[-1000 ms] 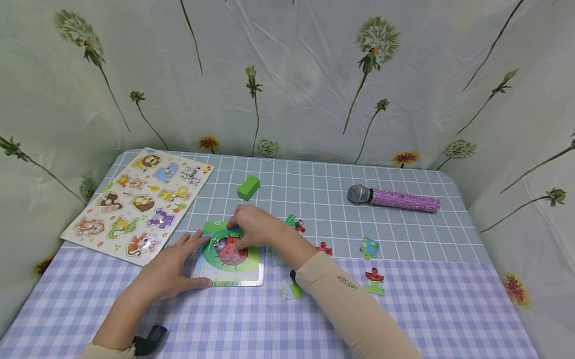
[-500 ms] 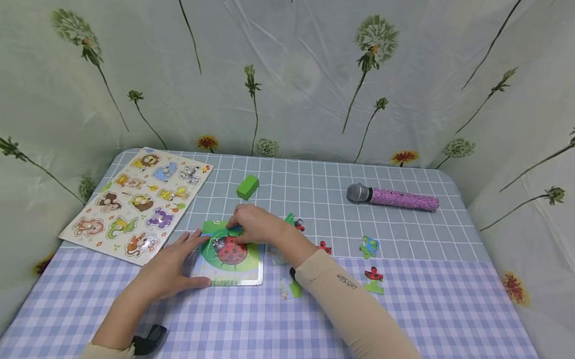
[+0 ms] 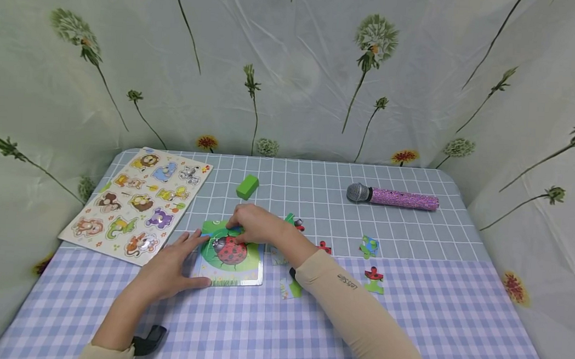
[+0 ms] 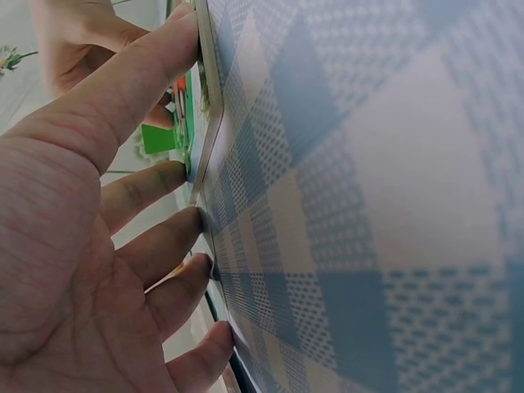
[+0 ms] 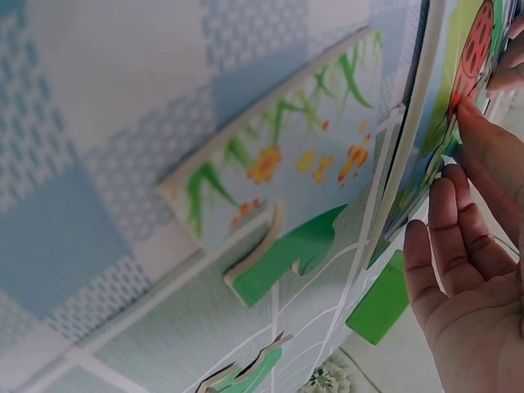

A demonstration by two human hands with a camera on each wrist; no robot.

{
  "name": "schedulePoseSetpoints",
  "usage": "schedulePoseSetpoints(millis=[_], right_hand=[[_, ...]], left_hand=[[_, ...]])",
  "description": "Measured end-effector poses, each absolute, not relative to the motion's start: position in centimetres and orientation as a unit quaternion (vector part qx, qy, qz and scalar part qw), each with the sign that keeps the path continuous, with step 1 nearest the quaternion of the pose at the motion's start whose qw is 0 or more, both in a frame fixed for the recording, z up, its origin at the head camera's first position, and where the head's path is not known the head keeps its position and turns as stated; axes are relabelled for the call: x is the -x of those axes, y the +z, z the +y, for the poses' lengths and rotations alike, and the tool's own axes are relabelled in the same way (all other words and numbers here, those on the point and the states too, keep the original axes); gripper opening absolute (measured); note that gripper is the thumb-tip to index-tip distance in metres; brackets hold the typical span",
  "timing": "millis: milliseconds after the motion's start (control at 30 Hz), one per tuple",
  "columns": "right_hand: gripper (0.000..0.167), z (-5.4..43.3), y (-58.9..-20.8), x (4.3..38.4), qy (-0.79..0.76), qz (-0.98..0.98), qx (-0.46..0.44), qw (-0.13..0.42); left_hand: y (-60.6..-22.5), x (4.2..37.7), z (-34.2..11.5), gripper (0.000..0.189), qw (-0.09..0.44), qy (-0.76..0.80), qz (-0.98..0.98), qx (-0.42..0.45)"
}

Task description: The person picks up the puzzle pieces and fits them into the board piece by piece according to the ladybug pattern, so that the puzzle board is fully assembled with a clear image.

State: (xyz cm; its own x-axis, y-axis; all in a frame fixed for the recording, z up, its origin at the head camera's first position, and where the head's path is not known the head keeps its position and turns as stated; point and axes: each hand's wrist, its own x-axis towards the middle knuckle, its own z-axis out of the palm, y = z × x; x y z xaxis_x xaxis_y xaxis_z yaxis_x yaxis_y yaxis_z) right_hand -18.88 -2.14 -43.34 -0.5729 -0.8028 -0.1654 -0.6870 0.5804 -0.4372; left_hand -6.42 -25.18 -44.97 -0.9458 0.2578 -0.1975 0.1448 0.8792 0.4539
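A square ladybug jigsaw puzzle (image 3: 222, 274) lies on the table between both hands, its printed picture showing a red ladybug on green. My left hand (image 3: 170, 271) rests along its left side, fingers spread, thumb at the near edge and index fingertip near the far left corner. In the left wrist view the thumb (image 4: 139, 90) lies against the puzzle's edge, the other fingertips beyond it. My right hand (image 3: 255, 224) reaches over the far part of the puzzle and pinches a blue-and-green puzzle piece (image 3: 236, 232) there, thumb over the ladybug. The fingers partly hide this piece.
Loose puzzle pieces lie right of the puzzle, including a flowered one (image 5: 278, 155), a blue-green one (image 3: 369, 246) and a red-and-green one (image 3: 374, 281). A green block (image 3: 247, 187) and a microphone (image 3: 392, 197) lie farther back. An animal peg board (image 3: 115, 248) lies left.
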Motion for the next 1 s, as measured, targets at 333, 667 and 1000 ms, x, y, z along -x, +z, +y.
schedulePoseSetpoints(millis=[333, 667, 1000], right_hand=[[0.039, -2.0, -43.0, 18.6, -0.152, 0.875, 0.425, 0.176], [0.039, -1.7, -42.9, 18.6, -0.14, 0.869, 0.447, 0.157], [0.036, 1.3, -41.8, 19.2, -0.163, 0.867, 0.445, 0.153]], left_hand=[[-45.1, 6.5, -25.1, 0.104, 0.13, 0.217, 0.962, -0.107], [-44.9, 6.4, -25.3, 0.107, 0.121, 0.207, 0.965, -0.11], [-44.7, 6.6, -25.1, 0.114, 0.123, 0.195, 0.967, -0.106]])
